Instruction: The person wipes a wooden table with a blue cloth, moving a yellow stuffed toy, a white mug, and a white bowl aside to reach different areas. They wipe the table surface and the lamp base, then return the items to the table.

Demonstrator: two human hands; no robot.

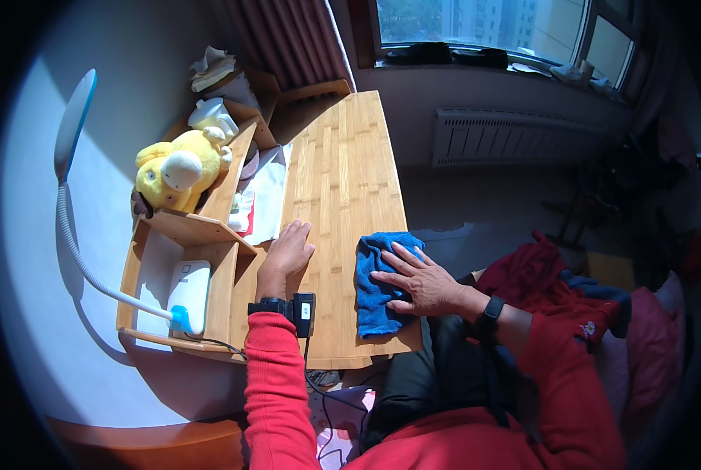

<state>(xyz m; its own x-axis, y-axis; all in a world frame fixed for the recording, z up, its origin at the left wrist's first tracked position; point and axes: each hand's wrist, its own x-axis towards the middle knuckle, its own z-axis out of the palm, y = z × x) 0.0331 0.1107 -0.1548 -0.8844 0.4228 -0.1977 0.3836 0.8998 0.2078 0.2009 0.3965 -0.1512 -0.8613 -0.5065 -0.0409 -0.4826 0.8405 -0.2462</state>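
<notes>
My right hand point(419, 282) lies flat with spread fingers on a folded blue cloth point(375, 301). The cloth rests at the right edge of a bamboo-coloured wooden desk point(339, 188), near its front corner. My left hand point(289, 252) rests on the desktop beside the shelf unit, its fingers stretched out and nothing in them. A dark band and a small black box on a cable sit at my left wrist; a black watch point(489, 312) is on the right one.
A wooden shelf point(241, 184) along the desk's left side carries a yellow plush toy point(174, 174). A white lamp point(76, 129) with a flexible neck rises from its base point(190, 290). White papers point(270, 196) lie under the shelf. Clothes point(523, 270) are heaped at the right.
</notes>
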